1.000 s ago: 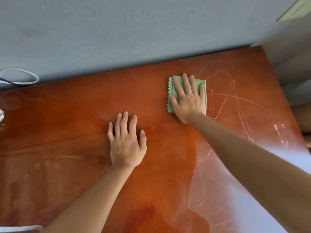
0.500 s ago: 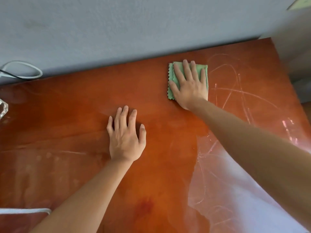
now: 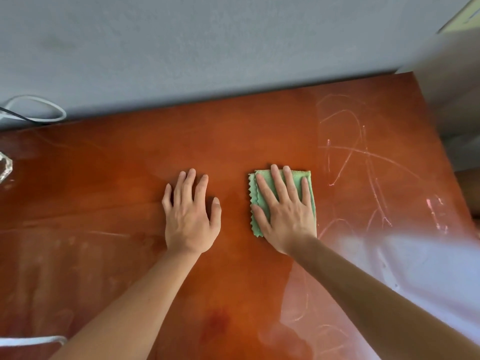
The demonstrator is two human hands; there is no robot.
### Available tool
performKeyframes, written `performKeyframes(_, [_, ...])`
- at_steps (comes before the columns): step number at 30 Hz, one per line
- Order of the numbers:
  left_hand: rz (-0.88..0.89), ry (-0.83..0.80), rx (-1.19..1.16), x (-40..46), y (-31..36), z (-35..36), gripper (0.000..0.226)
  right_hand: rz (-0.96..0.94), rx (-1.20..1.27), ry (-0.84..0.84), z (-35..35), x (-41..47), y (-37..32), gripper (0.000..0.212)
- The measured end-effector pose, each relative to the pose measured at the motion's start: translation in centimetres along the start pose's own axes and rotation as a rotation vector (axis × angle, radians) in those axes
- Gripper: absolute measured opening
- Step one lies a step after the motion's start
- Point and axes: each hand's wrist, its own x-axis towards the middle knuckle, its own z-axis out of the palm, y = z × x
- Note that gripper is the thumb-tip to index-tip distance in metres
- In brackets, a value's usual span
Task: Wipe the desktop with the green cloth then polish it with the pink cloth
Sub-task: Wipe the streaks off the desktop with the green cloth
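Under the right fingers: one folded green microfibre cloth with a zigzag-cut edge (image 3: 262, 201) is lying flat on the desktop; its zigzag edge is showing just beyond the thumb, its far edge just past the fingertips.
Right hand: one right hand (image 3: 284, 211) is pressing palm-down on the green cloth, four fingers straight and slightly spread, thumb out to the side and lying on the cloth's zigzag edge.
Left hand: one left hand (image 3: 191, 216) is resting palm-down on bare wood, just beside the right thumb and apart from the cloth; its fingers are straight, nearly together, the thumb angled out toward the cloth, holding nothing.
Desktop: one glossy reddish-brown wooden desktop (image 3: 117, 183) is carrying both hands; pale scribbled scratch marks (image 3: 363, 157) are showing beyond and outward of the right little finger.
Beyond both sets of fingertips: one grey textured wall (image 3: 207, 48) is meeting the desk's far edge.
Far outward of the left little finger: one looped white cable (image 3: 52, 110) is lying against the wall, and one clear faceted object (image 3: 5, 165) is sitting at the frame edge, cut off.
Pink cloth count: zero showing.
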Motion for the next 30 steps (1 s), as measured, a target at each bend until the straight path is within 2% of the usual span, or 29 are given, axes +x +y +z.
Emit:
performKeyframes(7, [-0.006, 0.006, -0.002, 0.0, 0.0, 0.1, 0.055, 0.059, 0.011, 0.03, -2.2, 11.8, -0.5, 0.068])
performKeyframes(11, [-0.003, 0.01, -0.005, -0.1, -0.1, 0.2, 0.055, 0.05, 0.03, 0.028, -2.5, 13.4, -0.8, 0.069])
performKeyframes(15, [-0.001, 0.014, -0.004, 0.0, 0.0, 0.1, 0.055, -0.001, 0.008, 0.019, -2.2, 8.8, -0.9, 0.067])
performKeyframes(23, [-0.007, -0.013, -0.016, 0.0, -0.1, 0.0, 0.055, -0.056, 0.032, -0.036, 2.2, -9.7, -2.1, 0.067])
performKeyframes(30, [-0.009, -0.012, -0.006, 0.0, -0.1, 0.1, 0.055, -0.079, 0.031, -0.024, 1.7, -7.8, -2.5, 0.065])
